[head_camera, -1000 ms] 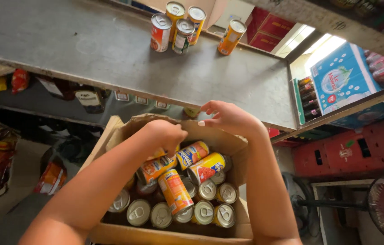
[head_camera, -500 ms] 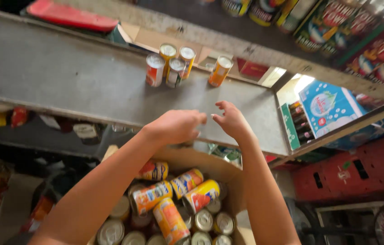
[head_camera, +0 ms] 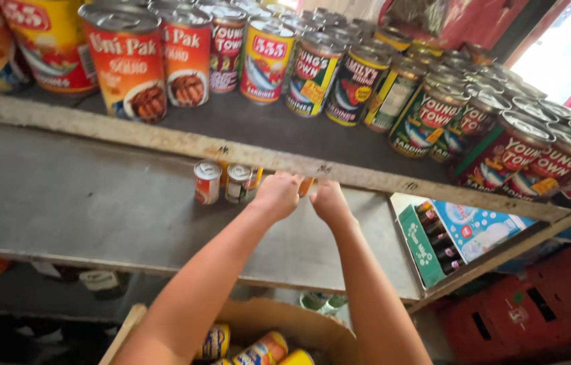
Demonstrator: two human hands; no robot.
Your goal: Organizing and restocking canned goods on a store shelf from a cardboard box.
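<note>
- Head view: both arms are stretched out to the back of the grey middle shelf (head_camera: 96,203), where two small cans (head_camera: 208,181) stand upright, axes vertical, lids up.
- An orange can (head_camera: 306,186) is pinched between the left hand (head_camera: 277,196) and right hand (head_camera: 329,201), fingers curled round it; it is mostly hidden, so its axis cannot be told.
- More cans lie on their sides in the cardboard box (head_camera: 278,318) below.

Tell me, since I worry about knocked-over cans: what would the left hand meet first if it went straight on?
Probably the small cans standing on the grey shelf, just beyond the left hand. An orange can shows between both hands; depth is unclear.
</note>
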